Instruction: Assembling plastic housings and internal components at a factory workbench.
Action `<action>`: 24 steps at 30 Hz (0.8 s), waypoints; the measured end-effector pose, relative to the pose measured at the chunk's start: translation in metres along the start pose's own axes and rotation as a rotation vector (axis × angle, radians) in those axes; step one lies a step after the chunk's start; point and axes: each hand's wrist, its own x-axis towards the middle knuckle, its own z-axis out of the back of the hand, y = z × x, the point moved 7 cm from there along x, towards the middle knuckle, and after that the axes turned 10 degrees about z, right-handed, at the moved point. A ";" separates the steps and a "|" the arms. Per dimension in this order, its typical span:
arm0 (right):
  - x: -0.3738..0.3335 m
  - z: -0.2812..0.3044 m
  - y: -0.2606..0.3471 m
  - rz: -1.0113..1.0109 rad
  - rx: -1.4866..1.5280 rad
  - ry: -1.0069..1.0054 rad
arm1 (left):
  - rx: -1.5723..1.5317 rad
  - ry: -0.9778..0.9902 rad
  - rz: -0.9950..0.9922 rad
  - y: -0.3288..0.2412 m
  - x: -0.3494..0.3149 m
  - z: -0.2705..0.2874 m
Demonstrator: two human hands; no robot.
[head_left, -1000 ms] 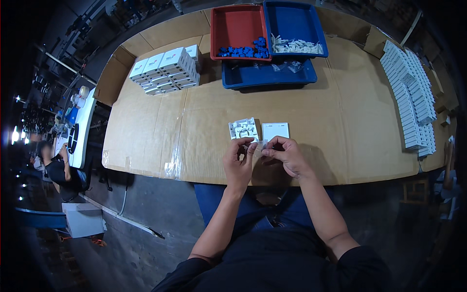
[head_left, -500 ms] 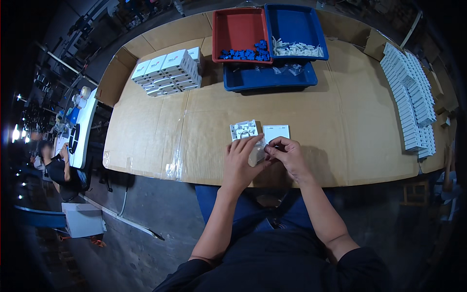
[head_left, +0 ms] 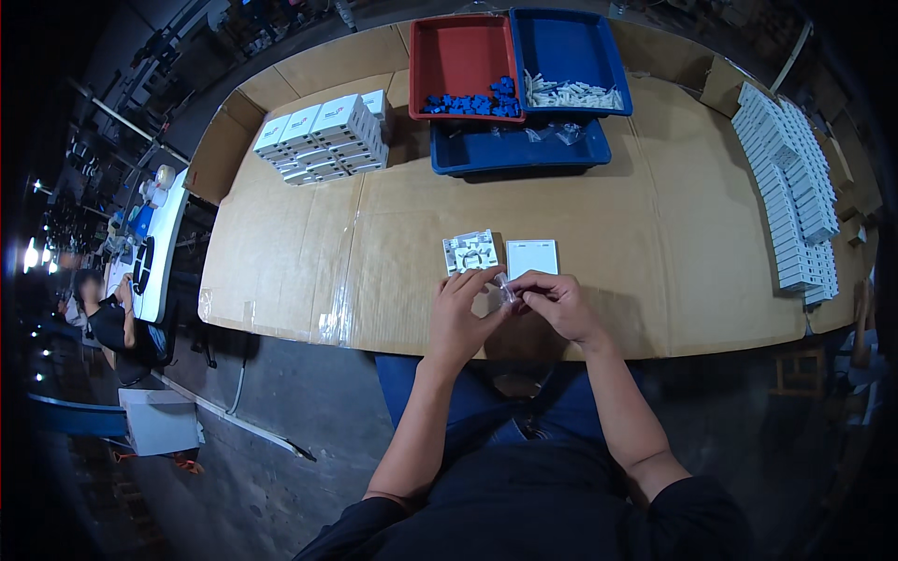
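A small clear plastic bag (head_left: 505, 286) is held between my two hands above the near part of the cardboard-covered table. My left hand (head_left: 461, 316) curves round the bag's left side, its fingertips closed on the plastic. From the other side, my right hand (head_left: 564, 309) pinches the bag between thumb and forefinger. What the bag contains, if anything, I cannot make out. Just beyond my left fingers lies an open white plastic box part (head_left: 470, 251) with moulded inner fittings. Beside it, past my right hand, a flat white square cover (head_left: 532, 256) rests on the cardboard.
Stacked white boxes (head_left: 318, 140) stand at the far left. At the back are a red tray (head_left: 463, 56) with blue pieces, a blue tray (head_left: 566, 47) with white pieces, and another blue tray (head_left: 519, 159) below. Long white stacks (head_left: 786, 187) line the right. A person (head_left: 112, 323) sits far left.
My left fingers have lowered and drawn in around the bag. My right hand has shifted slightly right and down, its fingers more closed. The box part is less covered.
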 end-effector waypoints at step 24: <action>-0.002 -0.016 0.068 0.314 -0.630 0.061 | -1.076 0.492 0.555 0.036 -0.011 -0.043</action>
